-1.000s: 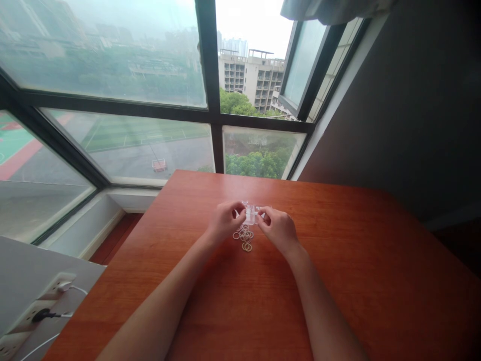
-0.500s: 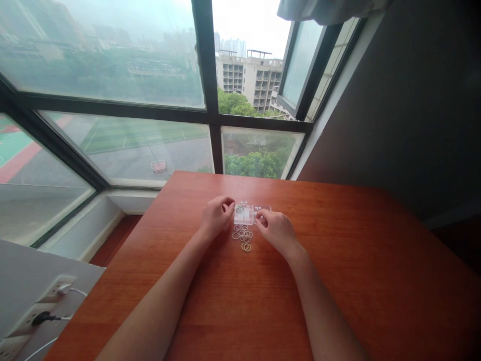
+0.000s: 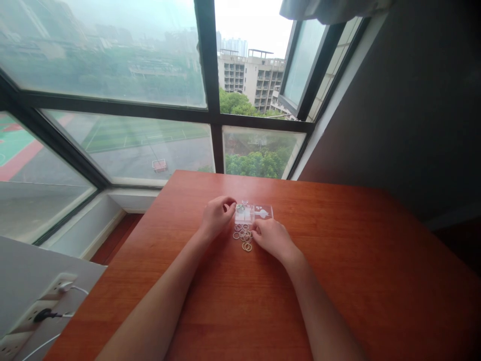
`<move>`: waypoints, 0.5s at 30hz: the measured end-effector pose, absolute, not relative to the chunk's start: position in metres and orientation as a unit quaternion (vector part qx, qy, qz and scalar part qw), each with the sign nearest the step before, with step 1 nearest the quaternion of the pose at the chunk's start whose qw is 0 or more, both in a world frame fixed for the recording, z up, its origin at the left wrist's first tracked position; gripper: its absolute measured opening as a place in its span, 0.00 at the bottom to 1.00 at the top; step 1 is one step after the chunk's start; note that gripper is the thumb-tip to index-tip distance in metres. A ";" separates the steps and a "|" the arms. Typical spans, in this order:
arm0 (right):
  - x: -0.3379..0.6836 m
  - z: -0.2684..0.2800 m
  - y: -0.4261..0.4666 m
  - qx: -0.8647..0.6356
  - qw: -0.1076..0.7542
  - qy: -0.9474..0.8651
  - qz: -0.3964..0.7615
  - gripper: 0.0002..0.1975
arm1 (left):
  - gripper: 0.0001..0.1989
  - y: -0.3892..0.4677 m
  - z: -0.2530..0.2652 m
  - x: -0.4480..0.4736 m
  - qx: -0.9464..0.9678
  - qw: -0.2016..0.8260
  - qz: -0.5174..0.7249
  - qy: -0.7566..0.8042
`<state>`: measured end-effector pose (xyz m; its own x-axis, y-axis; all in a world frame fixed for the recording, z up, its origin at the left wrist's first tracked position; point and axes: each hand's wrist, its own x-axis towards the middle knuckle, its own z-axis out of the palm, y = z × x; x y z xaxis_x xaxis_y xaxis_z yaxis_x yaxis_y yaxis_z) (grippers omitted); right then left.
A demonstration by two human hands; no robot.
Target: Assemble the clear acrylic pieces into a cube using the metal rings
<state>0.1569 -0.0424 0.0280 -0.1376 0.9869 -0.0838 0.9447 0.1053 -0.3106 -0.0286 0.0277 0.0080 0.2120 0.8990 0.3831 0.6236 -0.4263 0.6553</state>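
A small clear plastic box (image 3: 244,216) lies on the table with its lid (image 3: 264,212) folded out to the right. A few pale greenish rings (image 3: 241,206) lie in its back left compartment. My left hand (image 3: 218,215) is closed, thumb and fingertips gripping the box's left edge. In front of the box is a loose pile of several thin pale rings (image 3: 242,235), like small hair ties. At the pile's right side my right hand (image 3: 273,239) has its fingertips drawn together against the rings. Whether a ring is between them is hidden.
The reddish-brown wooden table (image 3: 233,301) reaches to the window frame (image 3: 216,145) at the back. Power sockets (image 3: 28,321) with plugs and white cables are on the low wall at the left. A dark wall (image 3: 394,100) stands on the right.
My right hand has moved from the lid side of the box toward me and slightly left, down to the ring pile. The lid's white marking is now uncovered. My left hand stays at the box.
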 end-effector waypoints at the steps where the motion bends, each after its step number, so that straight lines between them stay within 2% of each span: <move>1: 0.156 0.028 -0.043 -0.655 0.064 -0.740 0.138 0.08 | 0.07 0.028 0.008 -0.029 0.755 0.186 0.376 0.503; 6: 0.157 0.030 -0.044 -0.667 0.035 -0.736 0.112 0.09 | 0.08 0.028 0.007 -0.029 0.755 0.200 0.378 0.497; 15: 0.161 0.027 -0.039 -0.677 0.061 -0.724 0.114 0.07 | 0.08 0.028 0.007 -0.029 0.759 0.205 0.374 0.492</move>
<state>0.1613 -0.0393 0.0270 -0.0749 0.9950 -0.0666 0.9672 0.0563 -0.2478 -0.0289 0.0281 0.0065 0.2373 0.9001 0.3655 0.5929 -0.4322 0.6795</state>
